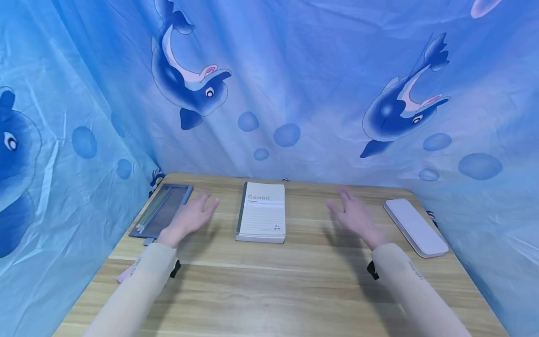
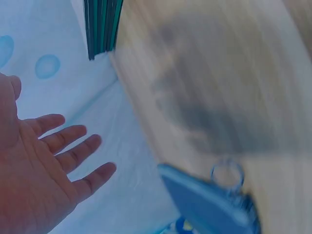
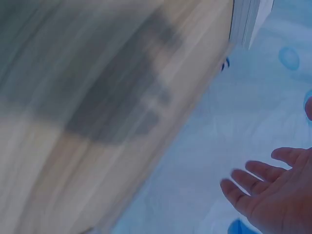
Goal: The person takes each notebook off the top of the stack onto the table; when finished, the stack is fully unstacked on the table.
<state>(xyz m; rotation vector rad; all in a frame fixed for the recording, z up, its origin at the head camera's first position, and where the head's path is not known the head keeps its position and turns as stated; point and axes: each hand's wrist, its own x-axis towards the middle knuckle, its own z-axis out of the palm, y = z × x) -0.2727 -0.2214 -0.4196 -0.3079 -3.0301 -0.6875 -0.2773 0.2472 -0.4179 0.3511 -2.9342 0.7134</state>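
Note:
Both hands hover over the wooden table, fingers spread and holding nothing. My left hand (image 1: 191,216) is nearest a dark mesh zip pouch (image 1: 168,213), which has long thin items showing inside along its left side. In the left wrist view, the pouch (image 2: 204,202) shows a blue edge and a ring, below and right of the straight fingers (image 2: 73,153). Between the hands lies a stack of notebooks (image 1: 263,217) with "Gambit" on the top cover; their dark green spines (image 2: 102,27) appear in the left wrist view. My right hand (image 1: 353,216) is between the notebooks and a pale lilac case (image 1: 414,227).
A pink item (image 1: 124,275) lies partly hidden under the left forearm. Blue dolphin-print curtains (image 1: 294,93) hang behind and on both sides of the table (image 1: 269,290). The hands cast shadows on the wood.

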